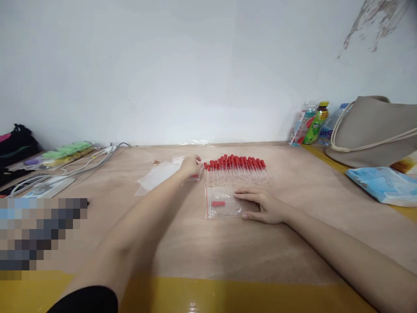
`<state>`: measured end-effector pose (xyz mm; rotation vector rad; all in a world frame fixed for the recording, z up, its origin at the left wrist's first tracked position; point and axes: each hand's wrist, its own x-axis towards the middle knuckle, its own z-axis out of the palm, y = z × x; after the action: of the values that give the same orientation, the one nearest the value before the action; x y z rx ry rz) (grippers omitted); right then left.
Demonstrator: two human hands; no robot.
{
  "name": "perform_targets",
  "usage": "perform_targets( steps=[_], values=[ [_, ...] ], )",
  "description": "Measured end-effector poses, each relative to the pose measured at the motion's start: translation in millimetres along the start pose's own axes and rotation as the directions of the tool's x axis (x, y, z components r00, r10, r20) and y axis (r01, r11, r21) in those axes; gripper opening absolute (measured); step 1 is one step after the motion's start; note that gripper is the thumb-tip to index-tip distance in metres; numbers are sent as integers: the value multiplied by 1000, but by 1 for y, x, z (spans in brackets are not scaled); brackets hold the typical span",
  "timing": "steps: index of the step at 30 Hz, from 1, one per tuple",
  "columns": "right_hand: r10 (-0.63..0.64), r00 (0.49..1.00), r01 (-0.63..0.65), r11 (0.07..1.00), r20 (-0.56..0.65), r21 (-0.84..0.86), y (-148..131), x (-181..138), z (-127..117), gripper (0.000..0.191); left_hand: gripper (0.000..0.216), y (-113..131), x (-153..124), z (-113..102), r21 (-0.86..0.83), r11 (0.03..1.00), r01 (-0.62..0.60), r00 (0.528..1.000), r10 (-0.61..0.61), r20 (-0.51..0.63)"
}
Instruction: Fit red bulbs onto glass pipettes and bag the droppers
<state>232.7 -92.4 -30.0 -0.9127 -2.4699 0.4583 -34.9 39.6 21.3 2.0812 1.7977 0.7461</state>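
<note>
A clear zip bag [232,212] with a red edge lies flat in front of me, with a single red-bulbed dropper [218,204] inside. My right hand [265,206] rests on the bag's right end, thumb and fingers spread, pressing rather than gripping it. Behind it runs a row of glass droppers [239,167], their red bulbs pointing to the wall. My left hand [191,165] is at the row's left end, fingers loosely curled and apart. Below that hand, partly covered, a bag with something red [195,176] shows. White, translucent bags [158,176] lie left of it.
Cables [94,163] and a pack of green items [67,152] are at the left. Bottles [314,124], a grey bag [374,130] and a blue packet [384,184] stand or lie at the right. A white wall [195,78] bounds the table's back.
</note>
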Motion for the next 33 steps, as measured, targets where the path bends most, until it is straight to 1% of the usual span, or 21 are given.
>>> perform_targets(
  steps=[3, 7, 10, 12, 14, 15, 17, 18, 19, 20, 21, 22, 25, 29, 31, 33],
  values=[
    [6, 1000, -6, 1000, 5, -12, -1, 0, 0, 59, 19, 14, 17, 11, 36, 995, 89, 996, -90, 23],
    [14, 1000, -13, 1000, 15, -20, -2, 0, 0, 61, 10, 24, 28, 20, 40, 986, 162, 984, -164, 70],
    [10, 1000, -9, 1000, 17, -21, -2, 0, 1, 60, 12, 25, 32, 21, -3, 980, 199, 977, -198, 72],
    [7, 1000, -7, 1000, 12, -13, -1, 0, 1, 60, 9, 24, 29, 17, -69, 977, 200, 979, -197, 51],
    [6, 1000, -6, 1000, 8, -5, 0, 0, 1, 60, 8, 20, 20, 8, -162, 972, 171, 985, -174, -2],
    [9, 1000, -9, 1000, 11, -4, 0, 0, 1, 61, 12, 16, 12, 2, -211, 967, 145, 987, -158, -43],
    [14, 1000, -14, 1000, 21, -7, 0, 0, 1, 61, 19, 5, -10, -11, -310, 948, 70, 981, -121, -150],
    [15, 1000, -15, 1000, 23, -8, 0, 0, 1, 61, 21, -2, -23, -16, -367, 930, 17, 969, -106, -224],
    [15, 1000, -15, 1000, 21, -5, 1, 0, 1, 60, 23, -8, -38, -21, -505, 857, -98, 937, -91, -337],
    [16, 1000, -16, 1000, 18, -2, 1, 0, 1, 60, 25, -15, -52, -24, -598, 782, -174, 918, -90, -386],
    [19, 1000, -19, 1000, 14, 3, 1, 0, 2, 60, 27, -20, -66, -25, -653, 726, -216, 901, -109, -419],
    [22, 1000, -22, 1000, 11, 6, 2, 0, 2, 60, 28, -24, -79, -25, -692, 684, -231, 899, -121, -420],
    [30, 999, -30, 1000, 17, 7, 3, 0, 2, 60, 29, -28, -106, -17, -780, 602, -171, 911, -204, -358],
    [34, 999, -34, 999, 22, 0, 2, -1, 2, 59, 26, -20, -122, 0, -883, 469, -32, 928, -315, -201],
    [33, 999, -33, 999, 23, -3, 1, -1, 1, 60, 25, -16, -127, 5, -910, 412, 41, 936, -335, -109],
    [30, 999, -30, 1000, 18, 0, 1, -1, 1, 59, 25, -12, -132, 8, -910, 400, 110, 950, -311, -22]
  ],
)
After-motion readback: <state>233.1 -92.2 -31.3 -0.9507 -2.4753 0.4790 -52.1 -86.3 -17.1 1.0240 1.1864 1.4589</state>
